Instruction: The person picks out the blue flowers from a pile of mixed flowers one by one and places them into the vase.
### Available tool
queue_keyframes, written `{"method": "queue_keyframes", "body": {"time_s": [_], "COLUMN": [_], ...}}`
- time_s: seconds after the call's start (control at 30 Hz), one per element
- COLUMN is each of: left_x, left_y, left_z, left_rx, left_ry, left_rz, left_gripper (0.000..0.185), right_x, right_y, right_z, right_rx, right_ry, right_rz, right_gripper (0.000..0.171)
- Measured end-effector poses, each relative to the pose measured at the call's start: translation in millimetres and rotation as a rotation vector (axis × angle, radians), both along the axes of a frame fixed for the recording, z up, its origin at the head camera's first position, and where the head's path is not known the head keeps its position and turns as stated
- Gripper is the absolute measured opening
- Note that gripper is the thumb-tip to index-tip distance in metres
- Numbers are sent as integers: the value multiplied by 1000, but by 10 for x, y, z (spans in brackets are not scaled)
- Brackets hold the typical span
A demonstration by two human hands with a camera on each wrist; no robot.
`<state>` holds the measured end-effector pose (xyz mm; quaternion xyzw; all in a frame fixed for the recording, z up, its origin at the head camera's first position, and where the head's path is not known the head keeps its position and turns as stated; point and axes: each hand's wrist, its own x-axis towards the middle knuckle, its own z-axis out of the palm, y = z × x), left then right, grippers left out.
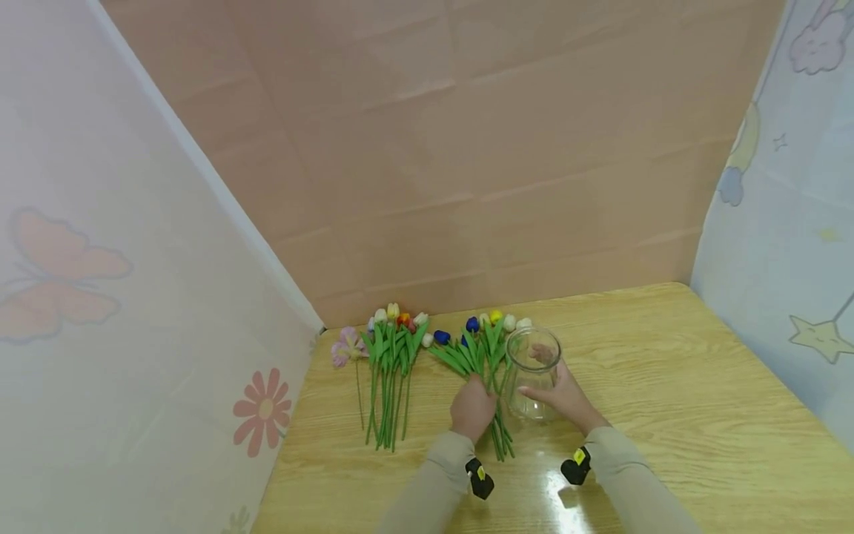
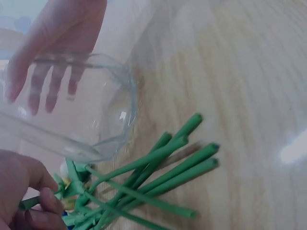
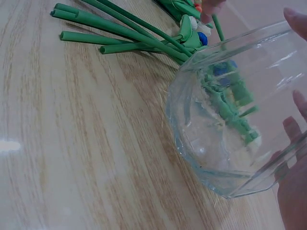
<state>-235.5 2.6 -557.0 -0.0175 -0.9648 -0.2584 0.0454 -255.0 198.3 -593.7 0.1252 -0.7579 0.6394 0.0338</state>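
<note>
Wood-grain table point(image 1: 654, 378) before pinkish wall point(image 1: 467, 148), left hand point(image 1: 474, 408) with grip on green stem point(image 2: 30, 203), right hand point(image 1: 565, 394) around glass vase point(image 1: 527, 378)

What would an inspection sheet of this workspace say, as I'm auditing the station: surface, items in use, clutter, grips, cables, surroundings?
Surface: wood-grain tabletop, with a bright light reflection near the wrists.
Job's things: glass vase; beside it, a tulip bunch with blue, yellow and white heads; farther left, a second bunch and a pink flower.
Clutter: nothing seen.
Left grip: pinches a green stem.
Right grip: holds the vase, thumb on the near side, fingers behind.
Cables: nothing seen.
Surroundings: brownish-pink backdrop; patterned left panel and right panel.
</note>
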Motion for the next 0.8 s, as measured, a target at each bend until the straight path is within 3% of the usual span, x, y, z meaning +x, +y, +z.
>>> {"method": "queue_keyframes", "body": {"time_s": [0.2, 0.37, 0.43, 0.6, 0.8], "left_x": [-75, -89, -88, -91, -116], "left_y": [-87, -181, -242, -491, -961], "left_z": [39, 163, 217, 276, 222], "left_rx": [-17, 145, 200, 216, 184], "left_ry": [66, 40, 75, 242, 358], "left_rz": [-14, -14, -13, -2, 55], "left_gripper": [19, 28, 29, 34, 43], "right_x": [9, 17, 12, -1, -4], "right_y": [-5, 7, 12, 24, 31], "right_z": [13, 22, 22, 21, 10], "right_rx": [1, -4, -1, 7, 2], "right_ry": [11, 11, 8, 3, 24], "right_rz": [8, 13, 15, 12, 18], "right_gripper": [90, 90, 90, 92, 89]}}
